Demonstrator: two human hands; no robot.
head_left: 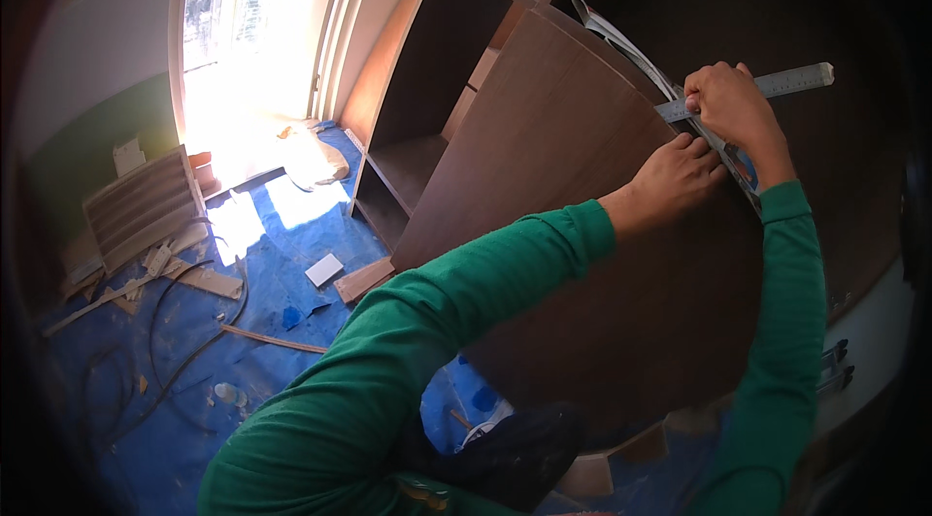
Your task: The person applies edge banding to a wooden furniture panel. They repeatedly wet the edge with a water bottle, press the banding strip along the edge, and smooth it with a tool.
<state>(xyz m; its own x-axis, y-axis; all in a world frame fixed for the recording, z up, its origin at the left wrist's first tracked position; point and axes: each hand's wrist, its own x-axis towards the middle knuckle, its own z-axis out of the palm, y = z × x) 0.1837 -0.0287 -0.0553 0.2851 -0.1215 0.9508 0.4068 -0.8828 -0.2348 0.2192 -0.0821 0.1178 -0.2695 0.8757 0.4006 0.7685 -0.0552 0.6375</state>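
A metal ruler [791,81] is gripped in my right hand [735,110], whose fingers are closed round it. It lies across the edge of a large brown wooden door panel [544,137], and its far end sticks out to the right. My left hand [677,171] sits just below, its fingers curled over the panel's edge; the thumb side is partly hidden. Thin printed sheets [621,38] run along that same edge, partly behind my hands, and a coloured patch of them shows under my right wrist.
Open brown shelving [432,60] stands beyond the panel. Blue sheeting [291,409] covers the floor, with a dark cable [189,361], wood scraps [209,278], a white box [324,269] and a plastic bottle [229,393] on it. A louvered panel [146,210] leans near the bright doorway.
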